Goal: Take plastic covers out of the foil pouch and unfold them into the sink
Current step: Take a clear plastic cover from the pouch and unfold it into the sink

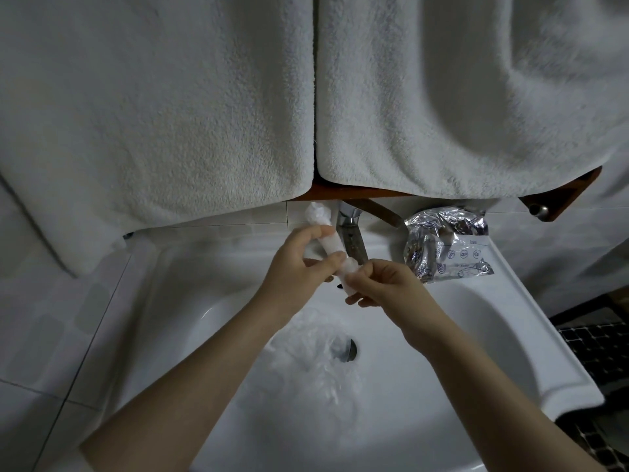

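Both bare forearms reach in from the near edge and meet over the far part of the white ceramic sink, just in front of the chrome tap. The left hand is raised with its fingers curled and its thumb pressed against a rolled, translucent white plastic cover, which slants from far left to near right between the two hands. The right hand, knuckles up and wrist bent slightly, pinches the near end of that same roll between thumb and curled fingers. In the basin below, near the round metal drain, lies a crumpled clear plastic cover, already spread loose. The crinkled silver foil pouch rests on the sink's far right ledge, well apart from the hands. Two white terry towels hang above, over a brown wooden rail.
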`<state>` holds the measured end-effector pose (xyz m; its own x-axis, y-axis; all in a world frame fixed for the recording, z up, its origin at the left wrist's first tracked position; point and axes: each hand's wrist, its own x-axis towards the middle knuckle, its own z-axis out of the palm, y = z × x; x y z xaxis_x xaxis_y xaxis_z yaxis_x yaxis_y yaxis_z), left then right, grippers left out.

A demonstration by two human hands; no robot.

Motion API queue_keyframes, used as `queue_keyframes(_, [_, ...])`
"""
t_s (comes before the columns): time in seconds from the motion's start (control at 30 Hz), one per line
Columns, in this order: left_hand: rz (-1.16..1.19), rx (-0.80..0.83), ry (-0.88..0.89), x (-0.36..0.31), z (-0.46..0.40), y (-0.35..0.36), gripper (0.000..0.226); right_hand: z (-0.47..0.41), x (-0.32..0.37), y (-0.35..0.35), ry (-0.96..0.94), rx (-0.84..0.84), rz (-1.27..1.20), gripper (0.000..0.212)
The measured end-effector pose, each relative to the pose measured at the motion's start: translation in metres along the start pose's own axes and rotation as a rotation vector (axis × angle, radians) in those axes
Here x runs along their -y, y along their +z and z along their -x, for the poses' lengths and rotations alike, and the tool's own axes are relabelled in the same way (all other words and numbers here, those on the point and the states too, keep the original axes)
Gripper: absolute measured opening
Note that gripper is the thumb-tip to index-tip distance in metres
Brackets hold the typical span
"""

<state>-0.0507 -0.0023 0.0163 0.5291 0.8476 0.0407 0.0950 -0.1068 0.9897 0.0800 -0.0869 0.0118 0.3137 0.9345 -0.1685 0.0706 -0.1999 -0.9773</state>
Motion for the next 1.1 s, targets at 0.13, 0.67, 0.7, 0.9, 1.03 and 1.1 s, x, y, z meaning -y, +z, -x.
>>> queue_keyframes(0.13, [0.005,0.064,-0.038,0.0,0.003,0.0,0.038,0.001,0.004,0.007,0.011,-0.061,-0.02,0.021])
queue_keyframes(0.67, [0.146,0.062,-0.152,-0.004,-0.002,-0.001,0.031,0.005,-0.002,-0.013,-0.866,-0.14,0.854,0.018])
queue_keyframes(0.7, [0.153,0.07,-0.148,-0.004,-0.001,0.0,0.029,0.005,-0.001,-0.013,-0.888,-0.158,0.853,0.018])
queue_keyframes(0.9, [0.248,-0.02,-0.16,-0.006,0.001,0.009,0.012,0.002,0.018,-0.015,-0.745,0.018,0.769,0.013])
queue_keyframes(1.03, [0.226,-0.011,-0.133,-0.007,0.004,0.01,0.019,0.0,0.027,-0.012,-0.528,-0.004,0.69,0.012])
queue_keyframes(1.1, [0.206,0.004,-0.121,-0.007,0.007,0.009,0.019,-0.001,0.027,-0.007,-0.458,-0.051,0.643,0.015])
